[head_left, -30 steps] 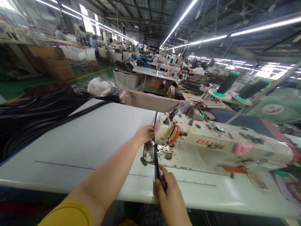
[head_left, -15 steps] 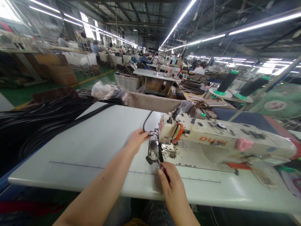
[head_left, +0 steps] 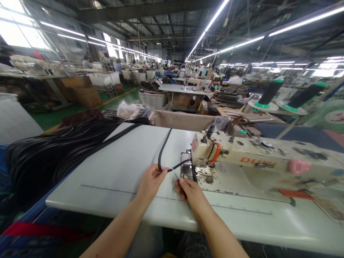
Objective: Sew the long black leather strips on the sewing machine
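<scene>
Work on the black strip appears to be under way and unfinished: it is laid in a bend across the desk, with one end led to the head of the machine. It is pinched by the left hand; a slim tool is gripped in the right hand, its tip just beside the strip. No stitching can be made out. More strips are heaped at the left; whether they are done cannot be told. "DUKI" seems to be printed in orange, its last letter partly hidden; the red label cannot be read.
</scene>
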Demonstrator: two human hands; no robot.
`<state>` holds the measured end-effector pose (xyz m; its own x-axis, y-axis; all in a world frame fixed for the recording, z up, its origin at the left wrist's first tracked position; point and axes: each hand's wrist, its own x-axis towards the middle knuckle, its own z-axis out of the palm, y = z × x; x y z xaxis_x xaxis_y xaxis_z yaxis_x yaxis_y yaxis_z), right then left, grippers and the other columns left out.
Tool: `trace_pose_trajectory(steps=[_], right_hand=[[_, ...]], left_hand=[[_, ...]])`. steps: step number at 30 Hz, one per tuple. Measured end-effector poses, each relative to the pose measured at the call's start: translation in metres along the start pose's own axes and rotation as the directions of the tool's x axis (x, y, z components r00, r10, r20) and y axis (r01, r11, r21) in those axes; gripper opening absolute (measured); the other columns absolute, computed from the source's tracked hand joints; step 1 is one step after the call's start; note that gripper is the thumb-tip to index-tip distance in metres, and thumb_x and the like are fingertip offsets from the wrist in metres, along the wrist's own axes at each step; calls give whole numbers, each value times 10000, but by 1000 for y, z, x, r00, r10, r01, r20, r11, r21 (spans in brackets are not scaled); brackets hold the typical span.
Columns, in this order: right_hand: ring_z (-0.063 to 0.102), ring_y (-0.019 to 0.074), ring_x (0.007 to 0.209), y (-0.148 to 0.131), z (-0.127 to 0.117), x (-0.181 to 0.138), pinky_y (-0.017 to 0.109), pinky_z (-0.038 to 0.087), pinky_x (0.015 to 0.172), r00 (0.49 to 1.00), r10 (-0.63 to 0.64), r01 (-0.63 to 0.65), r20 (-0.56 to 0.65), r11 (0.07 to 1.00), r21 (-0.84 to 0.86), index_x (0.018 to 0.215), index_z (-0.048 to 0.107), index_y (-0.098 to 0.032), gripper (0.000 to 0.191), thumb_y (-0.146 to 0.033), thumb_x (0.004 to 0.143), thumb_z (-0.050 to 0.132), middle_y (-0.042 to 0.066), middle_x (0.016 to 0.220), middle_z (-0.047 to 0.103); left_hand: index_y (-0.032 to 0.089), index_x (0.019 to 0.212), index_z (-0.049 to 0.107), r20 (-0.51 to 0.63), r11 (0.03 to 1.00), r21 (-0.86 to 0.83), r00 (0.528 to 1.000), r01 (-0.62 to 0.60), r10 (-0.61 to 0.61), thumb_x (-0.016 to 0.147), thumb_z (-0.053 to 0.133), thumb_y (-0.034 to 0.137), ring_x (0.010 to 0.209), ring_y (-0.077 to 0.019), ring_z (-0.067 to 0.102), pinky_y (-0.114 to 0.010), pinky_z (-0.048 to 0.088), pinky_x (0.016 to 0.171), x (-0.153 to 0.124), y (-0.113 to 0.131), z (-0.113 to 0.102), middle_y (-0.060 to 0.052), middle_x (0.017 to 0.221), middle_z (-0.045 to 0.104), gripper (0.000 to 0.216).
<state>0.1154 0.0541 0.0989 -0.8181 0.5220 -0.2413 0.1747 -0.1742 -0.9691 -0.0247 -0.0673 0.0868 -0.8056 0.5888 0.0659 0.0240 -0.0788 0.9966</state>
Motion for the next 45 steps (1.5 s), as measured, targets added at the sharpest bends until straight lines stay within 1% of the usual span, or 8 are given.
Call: trace_pose_trajectory(steps=[9, 15, 17, 19, 22, 29, 40, 45], right_hand=[[225, 47, 456, -4, 15, 16, 212, 146, 461, 993, 8, -11, 118, 1000, 21, 867, 648, -154, 654, -802, 787, 631, -72, 608, 408], [400, 121, 589, -9, 5, 1, 242, 295, 559, 990, -139, 141, 27, 963, -229, 757, 562, -208, 395, -568, 803, 719, -53, 643, 439], [489, 161, 715, -10, -3, -11, 270, 370, 666, 951, -304, 228, -50, 804, -549, 734, 549, -207, 260, -374, 843, 717, -10, 735, 519], [574, 219, 886, -7, -11, -24, 320, 433, 794, 878, -472, 179, -72, 466, -867, 877, 650, -192, 57, -246, 895, 659, 63, 933, 616], [651, 255, 982, 1, -22, -40, 333, 494, 808, 862, -499, -46, -90, 100, -994, 1329, 642, -205, 389, -190, 941, 617, 112, 1139, 648], [748, 211, 837, 9, -31, -57, 289, 547, 682, 964, -246, -117, -98, -67, -991, 1555, 475, -222, 580, -126, 985, 523, 69, 1058, 756], [783, 235, 836, 3, -34, -57, 312, 600, 721, 980, -173, -113, -97, -82, -990, 1544, 495, -196, 485, -221, 1069, 403, 107, 1053, 789], [791, 258, 802, 19, -54, -49, 341, 621, 686, 968, -252, -7, -9, 7, -1000, 1545, 500, -207, 509, -309, 1087, 303, 117, 1061, 794]], left_hand=[[205, 937, 628, 6, 997, -16, 997, -79, 79, 855, 732, 445, 1069, -236, 736, -369, 569, 976, -30, 4, -11, -109, 1097, 777, 274], [193, 919, 657, 49, 991, 129, 998, -41, 34, 867, 714, 506, 943, -219, 725, -331, 561, 880, -32, 9, -25, -78, 961, 768, 323], [189, 905, 671, 107, 981, 195, 994, -7, -14, 861, 705, 532, 887, -215, 709, -325, 555, 826, -29, 9, -32, -71, 914, 755, 348], [186, 897, 659, 158, 981, 188, 984, 53, -83, 821, 723, 551, 883, -226, 706, -341, 556, 815, -26, 8, -39, -80, 927, 753, 378], [184, 931, 619, 226, 968, 171, 949, 185, -221, 763, 738, 548, 834, -233, 713, -368, 557, 803, -22, 8, -49, -84, 899, 752, 418], [155, 1242, 622, 72, 874, 473, 984, 113, -166, 860, 518, 585, 593, -174, 551, -285, 411, 570, -9, 9, -82, 18, 653, 595, 584], [150, 1231, 731, -169, 360, 925, 981, 123, 99, 916, 393, 371, 1031, -272, 677, -353, 515, 950, 18, 27, -231, -104, 1132, 733, 512], [185, 1280, 713, -481, 122, 875, 869, 468, 112, 956, 367, 330, 1165, -350, 650, -459, 501, 1005, 5, 53, -321, -145, 1304, 690, 496]])
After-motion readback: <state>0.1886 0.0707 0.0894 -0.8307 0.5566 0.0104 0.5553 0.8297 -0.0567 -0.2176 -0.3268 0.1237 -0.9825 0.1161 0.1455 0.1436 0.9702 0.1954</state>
